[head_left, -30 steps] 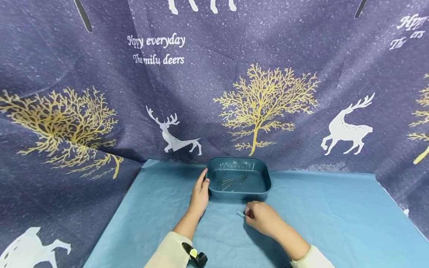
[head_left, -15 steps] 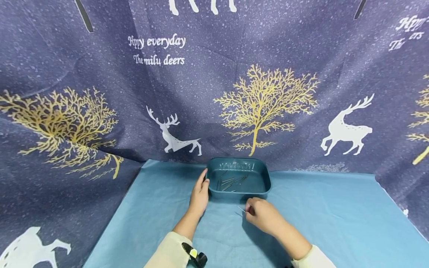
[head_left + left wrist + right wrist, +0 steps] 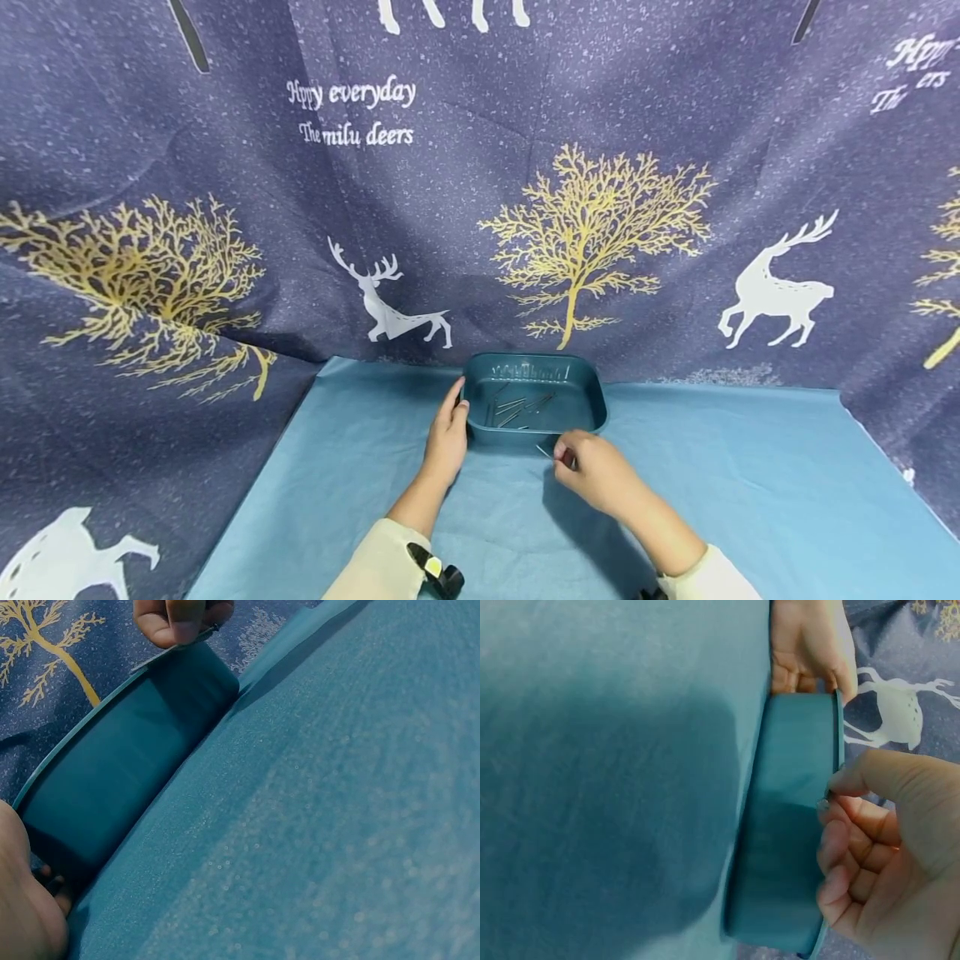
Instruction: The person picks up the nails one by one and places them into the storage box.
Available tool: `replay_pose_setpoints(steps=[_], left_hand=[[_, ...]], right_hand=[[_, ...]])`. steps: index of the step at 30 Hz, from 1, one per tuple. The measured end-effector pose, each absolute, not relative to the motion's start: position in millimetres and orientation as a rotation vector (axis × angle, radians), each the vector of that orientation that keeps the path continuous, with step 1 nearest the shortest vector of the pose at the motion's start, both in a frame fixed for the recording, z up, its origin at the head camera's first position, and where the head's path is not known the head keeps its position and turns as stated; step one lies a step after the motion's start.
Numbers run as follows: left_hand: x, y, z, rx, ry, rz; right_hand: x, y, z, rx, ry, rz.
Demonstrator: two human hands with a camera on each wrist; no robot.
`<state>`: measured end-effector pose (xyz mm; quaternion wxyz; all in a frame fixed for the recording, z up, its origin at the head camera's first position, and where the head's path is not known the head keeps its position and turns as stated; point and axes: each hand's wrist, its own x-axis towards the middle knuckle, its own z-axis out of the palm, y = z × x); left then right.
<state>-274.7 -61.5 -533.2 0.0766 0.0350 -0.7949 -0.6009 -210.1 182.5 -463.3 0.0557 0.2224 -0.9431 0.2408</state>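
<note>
A dark teal rectangular tray stands on the blue cloth, with several thin metal rods lying in its left half. At the tray's left end my left hand holds it, the thumb up at the rim and the other fingers along the outer wall and low by the base. My right hand is at the front right rim. Thumb and forefinger pinch one thin silvery metal rod, which points left and up just in front of the tray. Most of that rod is hidden by the fingers in the right wrist view.
Blue cloth covers the table around the tray. Right behind the tray hangs a dark blue curtain printed with deer and golden trees. A black strap with a small camera sits on the left sleeve.
My right hand has moved forward and slightly right, from the cloth in front up to the tray's front rim, with the metal rod pinched throughout. My left hand and the tray stay put.
</note>
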Motion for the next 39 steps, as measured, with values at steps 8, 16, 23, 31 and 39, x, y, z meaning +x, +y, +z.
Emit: replay_pose_setpoints(steps=[8,16,23,31,39], left_hand=[[-275,-63,-534,0.098,-2.383,-1.83],[-275,-63,-534,0.094,-2.386,-1.811],[-275,-63,-535,0.097,-2.388,-1.814],[-274,-63,-533,0.121,-2.401,-1.816],[-274,-62,-533,0.117,-2.382,-1.82]], right_hand=[[-215,186,-459,0.604,-2.863,0.738],[-215,186,-454,0.561,-2.876,0.743],[-220,186,-452,0.539,-2.868,0.733],[-223,186,-448,0.518,-2.86,0.75],[-229,188,-448,0.487,-2.871,0.742]])
